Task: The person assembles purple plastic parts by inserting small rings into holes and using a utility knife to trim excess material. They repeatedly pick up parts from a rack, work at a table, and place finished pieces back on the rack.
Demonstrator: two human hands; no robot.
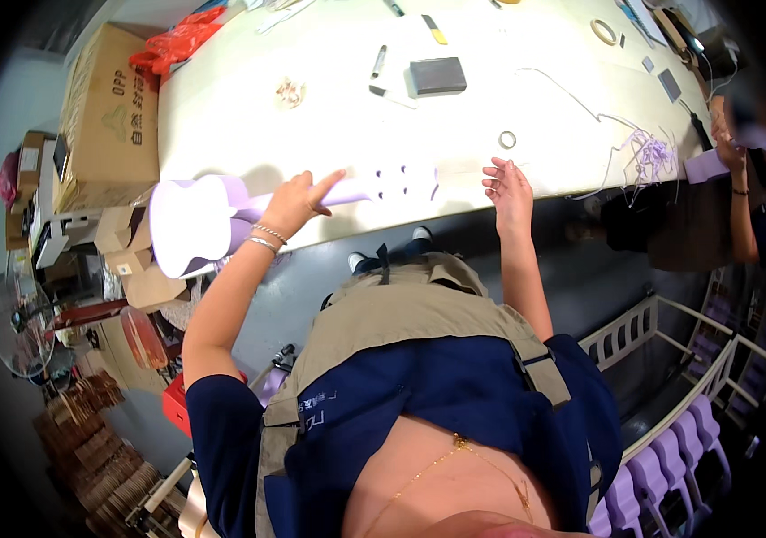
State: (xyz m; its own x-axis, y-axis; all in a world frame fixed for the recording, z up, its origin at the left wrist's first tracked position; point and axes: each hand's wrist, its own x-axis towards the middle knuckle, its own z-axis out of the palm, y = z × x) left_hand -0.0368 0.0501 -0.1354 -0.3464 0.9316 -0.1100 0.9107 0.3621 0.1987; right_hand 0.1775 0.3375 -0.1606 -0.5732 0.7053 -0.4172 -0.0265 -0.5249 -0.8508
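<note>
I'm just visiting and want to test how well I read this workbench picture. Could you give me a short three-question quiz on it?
1. True or false: the left hand rests on the neck of the lilac toy guitar.
2. Which is nearest the right hand? A) the small ring B) the dark grey block C) the cardboard box
3. Fill in: the guitar's body hangs past the ____ edge of the white table.

Key:
1. True.
2. A; the right hand is open at the table's near edge, holding nothing.
3. Left.
</note>
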